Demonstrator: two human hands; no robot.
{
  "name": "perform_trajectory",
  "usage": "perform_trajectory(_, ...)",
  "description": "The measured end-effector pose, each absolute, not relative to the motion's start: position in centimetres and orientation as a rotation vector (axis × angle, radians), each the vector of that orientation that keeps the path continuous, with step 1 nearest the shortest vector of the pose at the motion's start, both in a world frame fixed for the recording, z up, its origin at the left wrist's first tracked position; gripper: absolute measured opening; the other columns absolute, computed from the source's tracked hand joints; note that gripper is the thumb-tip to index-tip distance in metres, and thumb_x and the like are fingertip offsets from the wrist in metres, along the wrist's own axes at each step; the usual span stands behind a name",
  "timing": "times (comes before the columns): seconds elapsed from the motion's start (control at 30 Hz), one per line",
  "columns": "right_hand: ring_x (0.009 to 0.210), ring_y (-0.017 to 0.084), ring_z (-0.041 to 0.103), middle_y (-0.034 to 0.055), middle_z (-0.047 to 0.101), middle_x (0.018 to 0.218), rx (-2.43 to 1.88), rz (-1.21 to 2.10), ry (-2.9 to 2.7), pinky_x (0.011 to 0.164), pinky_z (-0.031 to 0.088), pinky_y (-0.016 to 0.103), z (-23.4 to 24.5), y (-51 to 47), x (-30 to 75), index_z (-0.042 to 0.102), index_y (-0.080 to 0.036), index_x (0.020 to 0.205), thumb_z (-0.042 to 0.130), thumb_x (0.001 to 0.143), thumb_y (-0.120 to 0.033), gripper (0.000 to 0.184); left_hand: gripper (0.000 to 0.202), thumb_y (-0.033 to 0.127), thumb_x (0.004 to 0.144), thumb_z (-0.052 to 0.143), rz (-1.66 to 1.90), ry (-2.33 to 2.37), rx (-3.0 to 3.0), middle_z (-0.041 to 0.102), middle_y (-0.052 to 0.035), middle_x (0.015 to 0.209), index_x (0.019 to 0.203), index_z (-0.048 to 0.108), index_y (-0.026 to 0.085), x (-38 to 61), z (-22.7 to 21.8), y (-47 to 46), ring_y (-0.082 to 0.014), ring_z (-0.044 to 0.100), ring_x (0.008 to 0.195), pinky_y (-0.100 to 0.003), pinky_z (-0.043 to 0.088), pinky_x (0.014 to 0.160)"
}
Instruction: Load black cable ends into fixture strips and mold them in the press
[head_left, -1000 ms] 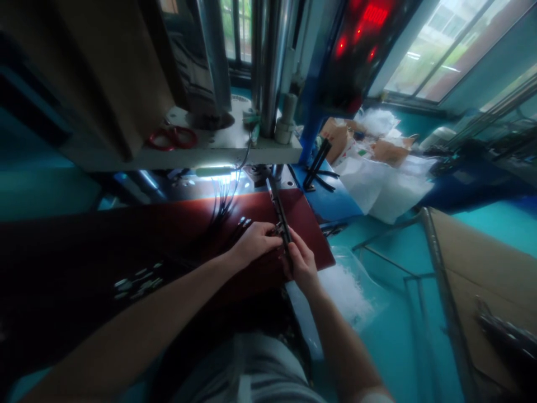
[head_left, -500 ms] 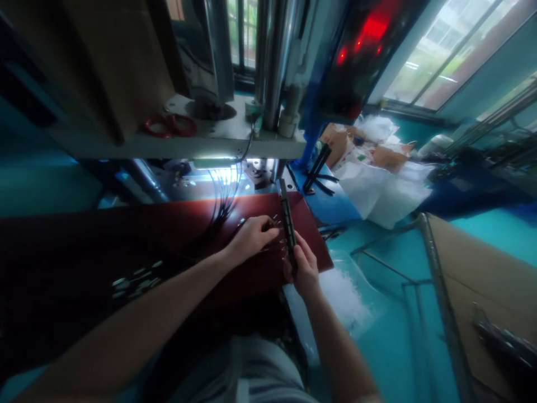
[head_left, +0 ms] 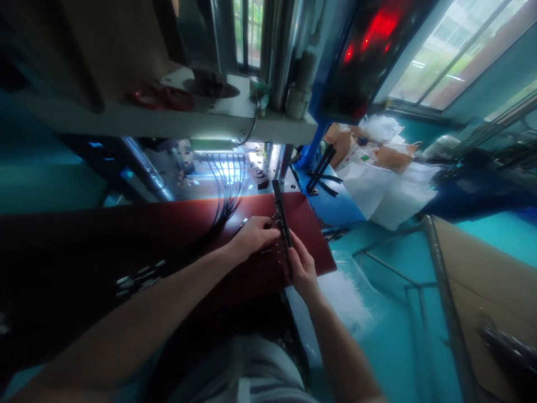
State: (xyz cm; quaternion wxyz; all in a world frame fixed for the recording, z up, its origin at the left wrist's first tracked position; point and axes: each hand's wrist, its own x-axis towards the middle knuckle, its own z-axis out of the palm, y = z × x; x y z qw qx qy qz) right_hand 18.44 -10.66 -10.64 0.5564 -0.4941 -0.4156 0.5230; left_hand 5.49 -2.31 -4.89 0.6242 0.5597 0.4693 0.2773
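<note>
A long black strip (head_left: 280, 211) with small metal pieces along it lies over the right end of a dark red board (head_left: 176, 224). My right hand (head_left: 302, 267) is closed round the strip's near end. My left hand (head_left: 254, 235) rests on the board just left of the strip, its fingers curled in a pinch against the strip's side; what they pinch is too small to name. Several black wires (head_left: 226, 193) run from the lit machine bed down onto the board.
A press machine rises ahead, with a white shelf (head_left: 235, 126) carrying a red ring (head_left: 161, 98) and steel columns. More black strips (head_left: 321, 168) lie on a blue surface at right. White plastic bags (head_left: 386, 190), a metal frame (head_left: 436, 280) and cardboard (head_left: 490, 274) stand to the right.
The view has tilted up slightly, showing more of the lit machine bed. My hands stay on the strip; the right hand has slid a little along its near end.
</note>
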Motion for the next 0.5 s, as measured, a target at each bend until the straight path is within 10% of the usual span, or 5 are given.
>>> perform_trajectory(0.2, 0.031, 0.005, 0.031, -0.0092, 0.041, 0.044, -1.101, 1.271, -0.83, 0.028, 0.027, 0.015, -10.8, -10.6, 18.6, 0.046, -0.022, 0.132, 0.054, 0.084, -0.046, 0.054, 0.025, 0.036, 0.066, 0.064, 0.716, 0.953, 1.248, 0.058, 0.0015, 0.062, 0.074, 0.059, 0.013, 5.0, -5.5, -1.5, -0.0079, 0.049, 0.053, -0.019, 0.036, 0.049)
perform_trajectory(0.5, 0.032, 0.004, 0.032, -0.0083, 0.046, 0.048, -1.061, 1.298, -0.766, 0.029, 0.027, 0.015, -10.7, -10.9, 18.7, 0.049, -0.024, 0.128, 0.058, 0.081, -0.045, 0.053, 0.016, 0.025, 0.072, 0.06, 0.652, 1.01, 1.122, 0.042, 0.0075, 0.043, 0.067, 0.047, 0.017, 5.3, -5.0, -0.9, -0.0036, 0.029, 0.032, -0.018, 0.016, 0.033)
